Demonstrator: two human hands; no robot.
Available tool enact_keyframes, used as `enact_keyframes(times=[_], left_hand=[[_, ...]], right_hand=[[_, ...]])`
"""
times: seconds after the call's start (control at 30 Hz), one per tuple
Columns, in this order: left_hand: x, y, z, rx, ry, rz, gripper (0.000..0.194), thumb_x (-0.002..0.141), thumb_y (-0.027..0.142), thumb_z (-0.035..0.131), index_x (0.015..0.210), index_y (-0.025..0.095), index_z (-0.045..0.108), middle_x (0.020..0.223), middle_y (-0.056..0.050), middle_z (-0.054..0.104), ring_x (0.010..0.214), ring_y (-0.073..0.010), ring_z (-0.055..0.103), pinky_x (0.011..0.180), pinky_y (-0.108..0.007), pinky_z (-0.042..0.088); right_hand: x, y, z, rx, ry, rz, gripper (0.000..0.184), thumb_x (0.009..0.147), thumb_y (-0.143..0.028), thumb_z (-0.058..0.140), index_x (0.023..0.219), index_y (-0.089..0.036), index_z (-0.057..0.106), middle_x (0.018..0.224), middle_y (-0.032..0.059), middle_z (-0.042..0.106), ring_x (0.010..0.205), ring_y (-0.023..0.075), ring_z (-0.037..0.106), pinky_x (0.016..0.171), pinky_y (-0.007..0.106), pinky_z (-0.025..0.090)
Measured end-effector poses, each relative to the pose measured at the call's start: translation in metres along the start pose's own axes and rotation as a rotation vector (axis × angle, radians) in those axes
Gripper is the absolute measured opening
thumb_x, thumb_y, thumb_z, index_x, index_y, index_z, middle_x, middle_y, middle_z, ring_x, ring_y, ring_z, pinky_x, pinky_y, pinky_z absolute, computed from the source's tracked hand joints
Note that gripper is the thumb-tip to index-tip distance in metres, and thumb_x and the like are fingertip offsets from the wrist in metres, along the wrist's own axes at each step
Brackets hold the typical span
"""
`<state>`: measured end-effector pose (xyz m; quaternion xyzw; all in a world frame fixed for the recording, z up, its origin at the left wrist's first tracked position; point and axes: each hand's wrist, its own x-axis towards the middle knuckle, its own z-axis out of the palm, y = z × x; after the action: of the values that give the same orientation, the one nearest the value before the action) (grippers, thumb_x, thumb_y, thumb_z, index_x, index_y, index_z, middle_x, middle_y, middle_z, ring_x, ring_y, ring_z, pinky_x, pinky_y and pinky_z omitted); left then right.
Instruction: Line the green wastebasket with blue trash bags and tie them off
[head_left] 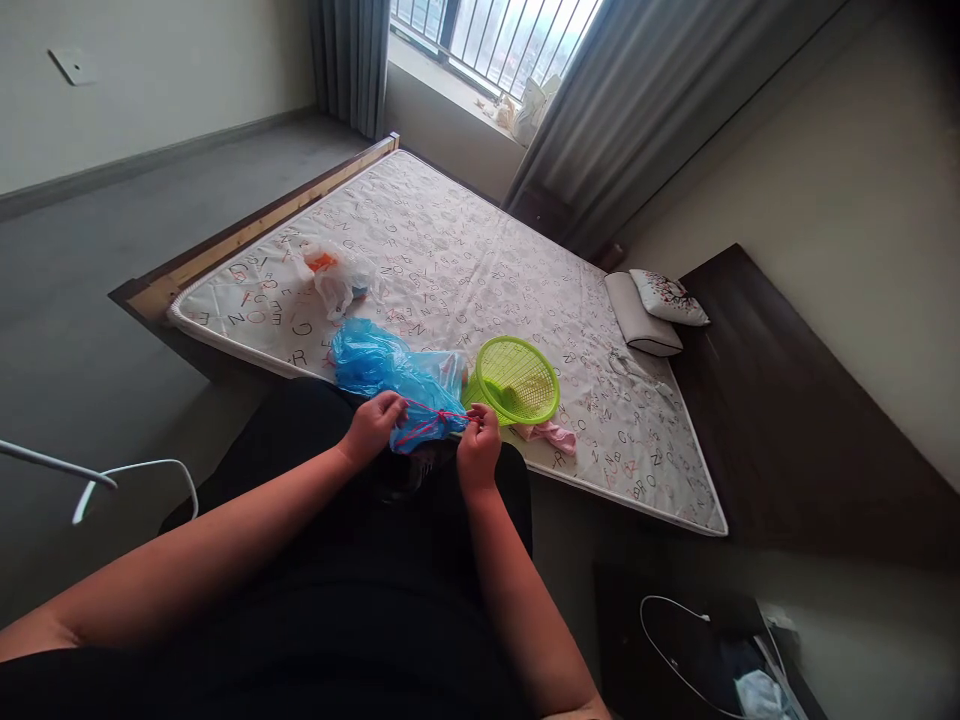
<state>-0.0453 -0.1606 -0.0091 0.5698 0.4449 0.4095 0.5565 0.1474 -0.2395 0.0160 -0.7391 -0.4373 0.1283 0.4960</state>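
Note:
A blue plastic bag (pixel 375 360) lies at the mattress edge and over my lap, its gathered neck tied round with a red string (pixel 427 411). My left hand (pixel 373 425) pinches one end of the string at the left of the knot. On the other side, my right hand (pixel 480 437) pinches the string close to the bag's bunched neck. The string runs taut between both hands. Just beyond my right hand, a green mesh basket (pixel 556 385) leans tilted on the mattress, and a pink cloth (pixel 553 436) lies beside it.
The letter-printed mattress (pixel 480 270) fills the middle. A clear plastic bag (pixel 337 285) with something orange lies on it. Pillows (pixel 645 315) rest by the dark headboard (pixel 787 430). A bedside table (pixel 637 640) with a white cable stands lower right; a white-tipped rod (pixel 56 462) juts in left.

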Motion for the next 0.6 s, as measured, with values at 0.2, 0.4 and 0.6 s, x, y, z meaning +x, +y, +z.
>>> enact_keyframes(times=[0.2,0.4,0.6], left_hand=[[0.026,-0.008,-0.019,-0.688,0.553,-0.368,0.011,0.087,0.026,0.061,0.079,0.019,0.058,0.063,0.003,0.058,0.054,-0.0105,0.057,0.057,-0.022,0.049],[0.029,0.003,-0.036,-0.95,0.415,-0.431,0.025,0.095,0.036,0.05,0.078,0.019,0.058,0.075,-0.004,0.07,0.057,-0.0129,0.06,0.055,-0.026,0.052],[0.028,0.0,-0.024,-0.623,-0.008,-0.673,0.021,0.083,0.037,0.073,0.087,0.018,0.065,0.066,0.002,0.061,0.037,-0.004,0.027,0.038,-0.019,0.019]], right_hand=[[0.012,0.02,-0.003,0.25,0.094,0.308,0.028,0.082,-0.019,0.044,0.108,-0.02,0.056,0.092,0.0031,0.067,0.078,0.0175,0.073,0.071,0.03,0.06],[0.014,0.011,-0.006,0.618,0.092,0.488,0.02,0.091,-0.03,0.048,0.109,-0.022,0.05,0.086,-0.0029,0.067,0.053,0.0129,0.068,0.054,0.028,0.06],[0.009,-0.015,-0.009,0.774,-0.128,0.409,0.023,0.097,-0.045,0.054,0.103,-0.022,0.053,0.078,-0.0037,0.067,0.045,0.0106,0.06,0.046,0.025,0.053]])
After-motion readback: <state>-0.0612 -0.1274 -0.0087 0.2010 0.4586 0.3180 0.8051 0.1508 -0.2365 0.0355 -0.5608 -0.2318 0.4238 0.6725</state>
